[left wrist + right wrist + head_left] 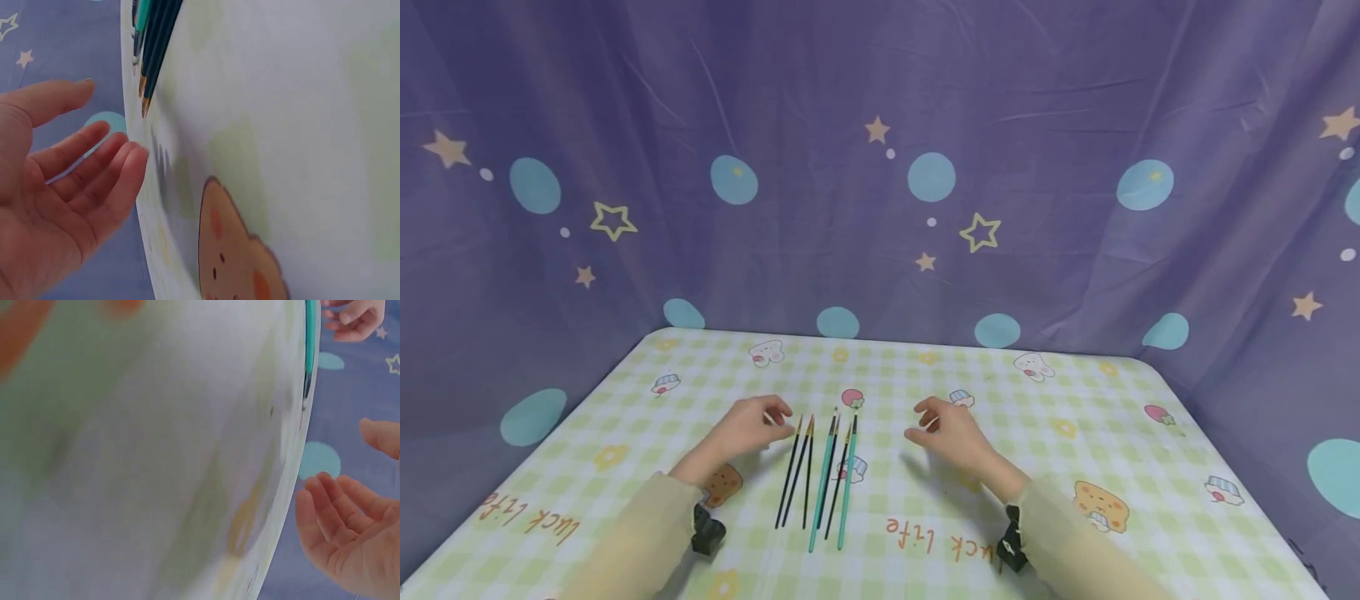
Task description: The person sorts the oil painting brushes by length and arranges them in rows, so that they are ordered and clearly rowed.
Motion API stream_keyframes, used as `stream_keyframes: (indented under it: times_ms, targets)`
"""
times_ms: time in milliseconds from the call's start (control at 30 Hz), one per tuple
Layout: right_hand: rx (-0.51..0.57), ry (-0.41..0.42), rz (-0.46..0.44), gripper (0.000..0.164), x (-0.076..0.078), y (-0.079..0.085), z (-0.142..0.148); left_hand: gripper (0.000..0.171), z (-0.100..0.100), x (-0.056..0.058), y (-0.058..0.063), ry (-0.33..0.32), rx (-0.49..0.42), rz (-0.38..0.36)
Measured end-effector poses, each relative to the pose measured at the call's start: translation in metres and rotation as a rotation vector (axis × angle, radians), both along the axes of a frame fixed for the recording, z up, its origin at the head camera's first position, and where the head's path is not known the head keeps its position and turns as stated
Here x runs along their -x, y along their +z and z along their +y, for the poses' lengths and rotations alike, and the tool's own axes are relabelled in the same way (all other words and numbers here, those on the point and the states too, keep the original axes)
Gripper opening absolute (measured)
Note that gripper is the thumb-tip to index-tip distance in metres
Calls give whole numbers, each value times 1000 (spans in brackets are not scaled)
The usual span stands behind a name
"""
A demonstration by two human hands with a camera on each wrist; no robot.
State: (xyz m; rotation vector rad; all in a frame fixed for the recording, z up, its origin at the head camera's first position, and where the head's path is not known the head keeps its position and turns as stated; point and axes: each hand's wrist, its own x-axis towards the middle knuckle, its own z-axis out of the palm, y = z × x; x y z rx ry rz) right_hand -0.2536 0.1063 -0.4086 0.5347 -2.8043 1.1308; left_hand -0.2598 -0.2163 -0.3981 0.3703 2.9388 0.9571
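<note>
Several slim paintbrushes lie side by side on the checked tablecloth in the head view, bristle ends pointing away from me. Some have black handles, such as the leftmost black paintbrush (787,477); others are teal, like the teal paintbrush (847,483) at the right of the row. My left hand (747,429) hovers just left of the bristle ends, fingers loosely bent and holding nothing. In the left wrist view, dark brushes (161,47) lie beyond its fingertips. Farther off to the right, my right hand (953,435) is also bare, thumb and fingers apart.
A green and white checked tablecloth (1000,517) with printed cartoons and lettering covers the table. Behind and at both sides hangs a purple curtain (820,242) with stars and blue ovals. Each wrist carries a small black device, such as the left wrist device (707,531).
</note>
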Motion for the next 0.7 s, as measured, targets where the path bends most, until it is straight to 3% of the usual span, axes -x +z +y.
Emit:
stream_keyframes:
  times_ms: [167, 533, 700]
  targets:
    - [30, 56, -37, 40, -3, -2, -16, 25, 6, -2, -3, 50, -106, -114]
    - [121, 156, -180, 46, -14, -3, -52, 35, 15, -2, -10, 127, -196, -214]
    - [151, 144, -264, 52, -17, -5, -66, 38, 18, -1, -14, 132, -213, -227]
